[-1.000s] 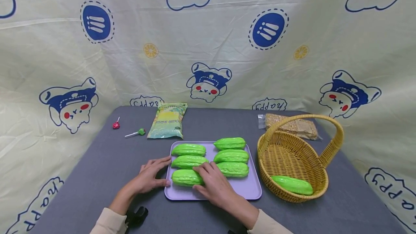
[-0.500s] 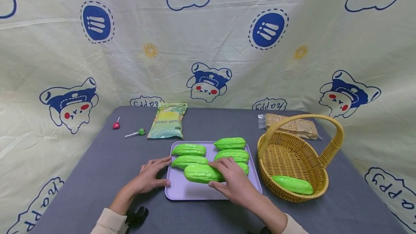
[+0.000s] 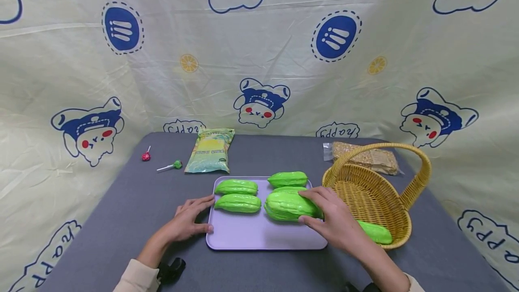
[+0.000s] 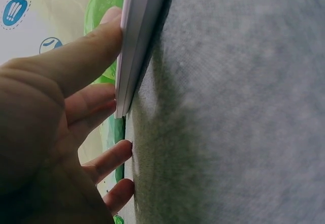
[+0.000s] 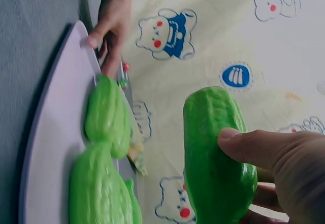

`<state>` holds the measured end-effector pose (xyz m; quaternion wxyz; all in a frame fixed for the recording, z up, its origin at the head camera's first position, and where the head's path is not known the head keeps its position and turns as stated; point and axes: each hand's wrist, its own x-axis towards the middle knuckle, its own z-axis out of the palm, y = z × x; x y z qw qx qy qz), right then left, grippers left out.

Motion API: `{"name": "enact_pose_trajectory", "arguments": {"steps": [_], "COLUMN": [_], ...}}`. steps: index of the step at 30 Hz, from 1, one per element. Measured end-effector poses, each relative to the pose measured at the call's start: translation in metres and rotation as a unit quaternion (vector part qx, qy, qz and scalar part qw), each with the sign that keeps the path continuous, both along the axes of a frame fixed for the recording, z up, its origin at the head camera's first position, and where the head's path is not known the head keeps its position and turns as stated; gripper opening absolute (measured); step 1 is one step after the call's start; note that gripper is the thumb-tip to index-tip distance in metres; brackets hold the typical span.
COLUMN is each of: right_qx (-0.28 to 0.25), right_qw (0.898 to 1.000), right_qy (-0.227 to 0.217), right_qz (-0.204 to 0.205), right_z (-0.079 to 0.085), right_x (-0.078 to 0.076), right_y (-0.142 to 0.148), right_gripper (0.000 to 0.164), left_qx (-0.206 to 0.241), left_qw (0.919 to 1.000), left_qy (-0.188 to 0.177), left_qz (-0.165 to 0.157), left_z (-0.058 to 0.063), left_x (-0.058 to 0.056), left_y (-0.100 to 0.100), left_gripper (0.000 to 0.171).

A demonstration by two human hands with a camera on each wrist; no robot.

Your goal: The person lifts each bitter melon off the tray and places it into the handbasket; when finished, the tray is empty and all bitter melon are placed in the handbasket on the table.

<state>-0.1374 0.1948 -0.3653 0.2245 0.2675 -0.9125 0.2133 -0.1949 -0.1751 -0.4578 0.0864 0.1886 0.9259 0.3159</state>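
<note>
My right hand (image 3: 338, 220) grips a green bitter melon (image 3: 285, 206) by its right end, raised over the right side of the lilac tray (image 3: 243, 233). In the right wrist view the thumb presses on the side of this bitter melon (image 5: 208, 148). Two more bitter melons (image 3: 238, 203) lie on the tray's left half. On the right half, one bitter melon (image 3: 288, 178) shows at the back, and others are partly or wholly hidden by the held one. My left hand (image 3: 188, 220) touches the tray's left edge with extended thumb and fingers; the left wrist view shows the tray rim (image 4: 134, 41) against them.
A wicker basket (image 3: 361, 188) with a tall handle stands right of the tray, a bitter melon (image 3: 377, 232) inside. Behind it lies a clear packet of grains (image 3: 365, 159). A green-yellow snack bag (image 3: 208, 152), a green lollipop (image 3: 177, 164) and a red lollipop (image 3: 146, 156) lie toward the back left.
The front-left bitter melon has been lifted off the tray and carried rightward by my right hand, toward the basket. My left hand stays at the tray's left edge.
</note>
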Motion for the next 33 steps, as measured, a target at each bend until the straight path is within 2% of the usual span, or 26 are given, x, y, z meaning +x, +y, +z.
{"name": "enact_pose_trajectory", "arguments": {"steps": [14,18,24,33], "right_qx": [0.022,0.025,0.033,0.054], "right_qw": [0.997,0.993,0.980,0.974], "right_qy": [-0.032,-0.073,-0.155,-0.187], "right_qz": [-0.068,-0.092,-0.121,-0.119], "right_z": [0.010,0.014,0.018,0.006], "right_x": [0.005,0.006,0.001,-0.015], "right_y": [0.067,0.088,0.115,0.142], "right_gripper": [0.050,0.049,0.050,0.050], "left_qx": [-0.002,-0.004,-0.003,-0.001], "left_qw": [1.0000,1.0000,1.0000,1.0000], "left_qy": [-0.006,-0.008,-0.007,-0.004], "left_qz": [0.003,0.003,0.001,0.004], "left_z": [0.001,0.001,0.001,0.002], "left_x": [0.000,0.000,0.000,0.001], "left_y": [0.001,0.001,0.001,0.001], "left_gripper": [0.075,0.075,0.075,0.075]}}
